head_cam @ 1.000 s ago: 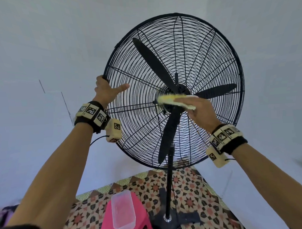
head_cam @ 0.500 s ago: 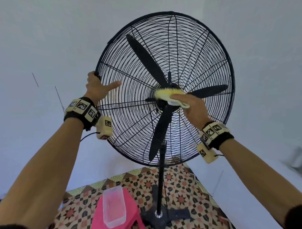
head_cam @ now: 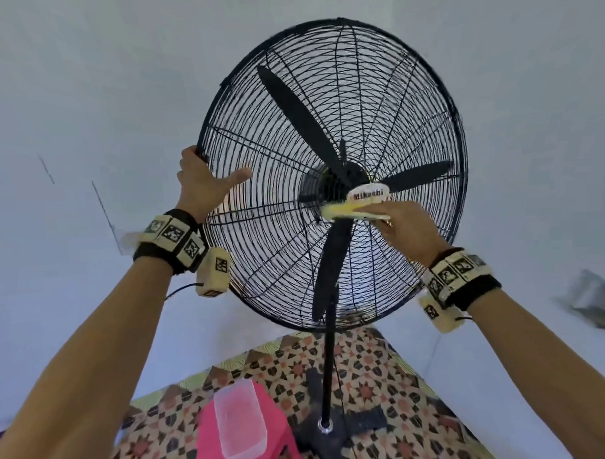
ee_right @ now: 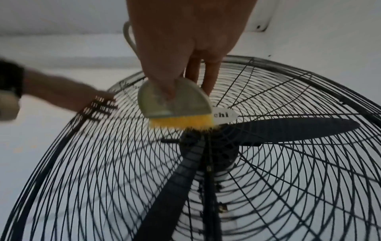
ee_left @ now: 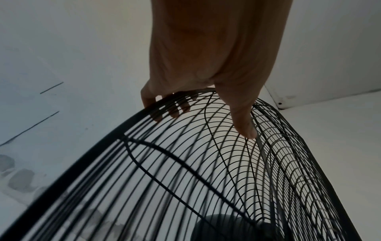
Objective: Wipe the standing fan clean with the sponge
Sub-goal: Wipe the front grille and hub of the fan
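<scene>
A black standing fan fills the head view, its round wire cage enclosing three black blades. My left hand grips the cage's left rim: fingers curl behind the rim and the thumb lies across the front wires, as the left wrist view shows of this hand and the cage. My right hand holds a yellow sponge against the cage centre, just below the white badge. In the right wrist view the right hand pinches the sponge, yellow side on the wires.
The fan's pole drops to a dark base on patterned floor tiles. A pink stool with a clear plastic container on it stands left of the base. White walls surround the fan; a blurred grey object is at the right.
The sponge has slid down off the cage centre, so the white badge now shows above it. My left hand keeps its hold on the rim.
</scene>
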`<state>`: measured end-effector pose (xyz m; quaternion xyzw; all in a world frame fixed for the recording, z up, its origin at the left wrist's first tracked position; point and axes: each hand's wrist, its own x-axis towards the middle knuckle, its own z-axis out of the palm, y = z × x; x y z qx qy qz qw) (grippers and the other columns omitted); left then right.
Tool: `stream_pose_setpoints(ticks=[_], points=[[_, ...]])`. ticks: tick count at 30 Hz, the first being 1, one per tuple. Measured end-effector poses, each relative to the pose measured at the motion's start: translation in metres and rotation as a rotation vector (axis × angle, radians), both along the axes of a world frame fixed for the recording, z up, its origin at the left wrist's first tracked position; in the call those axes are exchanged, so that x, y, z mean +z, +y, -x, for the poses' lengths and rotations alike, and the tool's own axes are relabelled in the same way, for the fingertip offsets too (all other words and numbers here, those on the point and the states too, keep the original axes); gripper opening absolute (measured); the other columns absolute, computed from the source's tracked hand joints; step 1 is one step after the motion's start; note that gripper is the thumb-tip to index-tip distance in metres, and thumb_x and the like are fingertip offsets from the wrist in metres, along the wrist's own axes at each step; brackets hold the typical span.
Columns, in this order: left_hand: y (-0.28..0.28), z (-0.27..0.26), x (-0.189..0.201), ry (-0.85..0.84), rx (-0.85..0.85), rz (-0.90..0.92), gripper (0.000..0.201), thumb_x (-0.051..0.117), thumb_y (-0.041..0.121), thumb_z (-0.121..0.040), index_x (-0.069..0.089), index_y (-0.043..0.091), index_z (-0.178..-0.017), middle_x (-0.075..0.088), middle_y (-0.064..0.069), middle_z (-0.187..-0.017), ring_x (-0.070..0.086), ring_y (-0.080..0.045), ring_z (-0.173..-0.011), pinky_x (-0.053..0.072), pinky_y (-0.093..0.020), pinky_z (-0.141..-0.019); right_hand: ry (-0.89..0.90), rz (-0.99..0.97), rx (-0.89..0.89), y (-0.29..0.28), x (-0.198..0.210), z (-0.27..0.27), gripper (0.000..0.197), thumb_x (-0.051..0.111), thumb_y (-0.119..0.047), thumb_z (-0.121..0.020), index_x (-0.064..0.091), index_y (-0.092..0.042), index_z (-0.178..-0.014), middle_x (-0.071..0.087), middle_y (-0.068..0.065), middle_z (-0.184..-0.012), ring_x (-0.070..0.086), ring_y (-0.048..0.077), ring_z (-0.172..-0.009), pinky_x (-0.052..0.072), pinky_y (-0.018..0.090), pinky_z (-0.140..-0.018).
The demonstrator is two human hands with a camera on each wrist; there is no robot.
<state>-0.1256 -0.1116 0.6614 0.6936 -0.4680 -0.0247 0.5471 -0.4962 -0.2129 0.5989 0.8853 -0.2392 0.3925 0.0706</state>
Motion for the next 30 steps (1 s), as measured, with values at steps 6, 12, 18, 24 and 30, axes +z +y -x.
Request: stream_pose_setpoints(ticks=[6,12,18,24,30], points=[[0.001,-0.008,-0.015,0.023,-0.137,0.105,0.110,0.089,0.067,-0.065,0.031,0.013,-0.141,0.041,-0.007,-0.137,0.044,-0.026,-0.130,0.042,-0.049,-0.112,-0.823,-0.395,-0.219,0.006,0.013,-0.027,0.030,0.063,-0.014,-0.098,0.059,-0.012,-0.128,0.069,-0.008,-0.102,0.071,0.003,-0.082,0.065,0.034,-0.066],[0.016,-0.019,-0.046,0.103,-0.352,0.114,0.101,0.088,0.063,-0.070,0.023,0.025,-0.137,0.056,0.007,-0.122,0.061,-0.022,-0.117,0.051,-0.053,-0.105,-1.006,-0.638,-0.165,0.025,0.010,-0.075,0.021,0.054,-0.028,-0.105,0.061,-0.009,-0.111,0.070,-0.002,-0.102,0.074,0.011,-0.087,0.065,0.039,-0.073],[0.022,-0.026,-0.070,0.150,-0.456,0.097,0.110,0.085,0.064,-0.073,0.022,0.026,-0.155,0.056,0.003,-0.138,0.056,-0.017,-0.126,0.046,-0.047,-0.112,-1.133,-0.583,-0.440,0.045,0.008,-0.091,0.032,0.050,-0.031,-0.106,0.069,-0.006,-0.104,0.071,0.002,-0.089,0.071,0.026,-0.090,0.057,0.030,-0.068],[0.024,-0.022,-0.079,0.178,-0.481,0.142,0.093,0.082,0.053,-0.082,0.024,0.024,-0.149,0.056,0.003,-0.139,0.057,-0.013,-0.123,0.045,-0.044,-0.113,-0.949,-0.605,-0.103,0.093,-0.013,-0.138,0.020,0.046,-0.019,-0.108,0.060,-0.018,-0.095,0.066,-0.003,-0.090,0.068,0.002,-0.077,0.063,0.036,-0.071],[0.021,-0.024,-0.084,0.180,-0.500,0.159,0.101,0.082,0.064,-0.078,0.023,0.027,-0.150,0.054,0.004,-0.142,0.055,-0.016,-0.128,0.044,-0.045,-0.113,-1.230,-0.697,-0.196,0.072,0.007,-0.112,0.024,0.047,-0.028,-0.108,0.062,-0.009,-0.105,0.070,0.005,-0.104,0.073,0.027,-0.103,0.064,0.047,-0.081]])
